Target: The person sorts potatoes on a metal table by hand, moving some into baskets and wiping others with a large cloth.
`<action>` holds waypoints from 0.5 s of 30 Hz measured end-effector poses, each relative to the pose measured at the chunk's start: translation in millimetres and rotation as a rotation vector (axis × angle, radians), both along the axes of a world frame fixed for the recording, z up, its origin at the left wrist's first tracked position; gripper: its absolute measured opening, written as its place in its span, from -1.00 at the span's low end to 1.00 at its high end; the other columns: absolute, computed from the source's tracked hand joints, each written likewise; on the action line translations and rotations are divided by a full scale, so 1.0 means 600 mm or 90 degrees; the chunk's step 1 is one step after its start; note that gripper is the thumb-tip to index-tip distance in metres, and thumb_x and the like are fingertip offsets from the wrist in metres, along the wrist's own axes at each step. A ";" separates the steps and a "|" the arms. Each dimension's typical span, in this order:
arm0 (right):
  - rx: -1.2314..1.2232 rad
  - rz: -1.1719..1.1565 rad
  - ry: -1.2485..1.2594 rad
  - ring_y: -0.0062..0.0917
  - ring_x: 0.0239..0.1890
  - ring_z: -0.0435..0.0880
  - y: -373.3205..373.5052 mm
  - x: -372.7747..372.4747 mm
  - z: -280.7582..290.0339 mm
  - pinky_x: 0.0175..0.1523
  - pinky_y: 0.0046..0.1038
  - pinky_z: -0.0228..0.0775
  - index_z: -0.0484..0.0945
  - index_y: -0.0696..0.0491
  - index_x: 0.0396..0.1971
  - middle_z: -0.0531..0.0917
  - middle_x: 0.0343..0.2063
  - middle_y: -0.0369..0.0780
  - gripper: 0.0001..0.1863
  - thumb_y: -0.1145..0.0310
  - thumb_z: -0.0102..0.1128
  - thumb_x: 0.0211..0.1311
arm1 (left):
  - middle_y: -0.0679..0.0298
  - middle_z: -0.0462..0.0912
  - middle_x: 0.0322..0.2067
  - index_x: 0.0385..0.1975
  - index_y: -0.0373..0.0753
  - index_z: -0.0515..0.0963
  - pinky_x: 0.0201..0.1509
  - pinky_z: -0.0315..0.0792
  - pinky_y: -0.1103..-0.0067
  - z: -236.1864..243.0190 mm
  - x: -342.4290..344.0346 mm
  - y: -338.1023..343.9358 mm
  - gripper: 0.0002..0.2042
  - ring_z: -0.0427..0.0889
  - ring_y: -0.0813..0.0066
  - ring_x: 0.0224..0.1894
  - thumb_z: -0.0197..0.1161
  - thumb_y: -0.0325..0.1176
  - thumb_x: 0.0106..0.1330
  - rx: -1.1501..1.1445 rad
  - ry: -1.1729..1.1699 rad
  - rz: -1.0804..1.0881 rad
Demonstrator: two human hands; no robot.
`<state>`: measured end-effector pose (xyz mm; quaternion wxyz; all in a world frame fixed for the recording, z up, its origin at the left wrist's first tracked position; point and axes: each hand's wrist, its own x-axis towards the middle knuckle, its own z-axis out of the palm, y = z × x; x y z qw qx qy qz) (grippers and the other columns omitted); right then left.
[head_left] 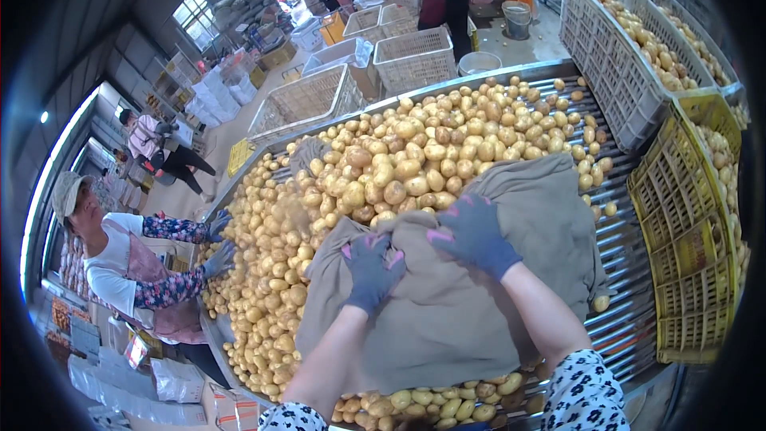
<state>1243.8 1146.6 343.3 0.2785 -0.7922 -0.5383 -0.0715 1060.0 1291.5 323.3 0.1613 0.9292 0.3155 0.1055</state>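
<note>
A large grey-brown cloth (447, 311) lies over part of a heap of potatoes (431, 160) on a metal roller table. Both my hands wear dark grey gloves with pink finger parts. On the cloth's left part, my left hand (373, 273) has its fingers bent into the bunched fabric near the far edge. Farther right, my right hand (477, 238) rests on the cloth with fingers spread, its tips near the uncovered potatoes. More potatoes show beyond the cloth's near edge. A smaller grey cloth piece (309, 156) sits on the heap at the far left.
Metal rollers (626, 295) run along the right side. Beyond them stand a yellow crate (682, 247) and a white crate (610, 56), both holding potatoes. A co-worker (132, 263) reaches gloved hands onto the heap from the left. Pale crates (307, 104) stand past the far edge.
</note>
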 end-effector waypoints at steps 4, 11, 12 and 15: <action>0.031 0.103 -0.062 -0.27 -0.12 0.40 -0.083 -0.092 -0.001 -0.06 -0.06 0.19 0.48 -0.14 -0.10 0.49 -0.32 -0.23 -0.49 -0.13 0.15 -0.02 | -0.01 0.43 -0.09 -0.14 -0.23 0.50 0.32 -0.11 0.07 0.017 -0.101 -0.057 -0.58 0.36 -0.04 0.03 0.20 -0.06 0.09 -0.108 -0.037 -0.199; -0.046 0.082 -0.105 -0.15 0.33 0.02 -0.004 -0.094 -0.025 0.19 0.31 -0.18 0.29 -0.20 0.19 0.22 0.23 -0.12 -0.32 -0.13 0.10 0.05 | -0.23 0.05 0.26 0.05 -0.30 0.43 0.28 -0.28 -0.12 -0.033 -0.085 -0.069 -0.40 -0.12 -0.17 0.34 0.03 0.11 0.19 0.080 0.139 -0.047; -0.039 0.078 -0.117 -0.15 0.33 0.02 0.029 -0.089 -0.039 0.19 0.31 -0.18 0.29 -0.20 0.19 0.22 0.23 -0.12 -0.32 -0.13 0.10 0.05 | -0.23 0.05 0.26 0.05 -0.30 0.43 0.28 -0.28 -0.12 -0.043 -0.056 -0.054 -0.40 -0.12 -0.17 0.34 0.03 0.11 0.19 0.089 0.128 -0.048; -0.054 0.031 -0.186 -0.04 0.34 -0.08 0.077 -0.088 -0.076 0.17 0.41 -0.28 0.20 -0.21 0.24 0.10 0.29 -0.12 -0.28 -0.13 0.07 0.07 | -0.20 0.07 0.26 0.06 -0.31 0.42 0.28 -0.31 -0.12 -0.060 -0.029 -0.041 -0.40 -0.05 -0.16 0.33 0.01 0.09 0.22 0.109 0.170 0.054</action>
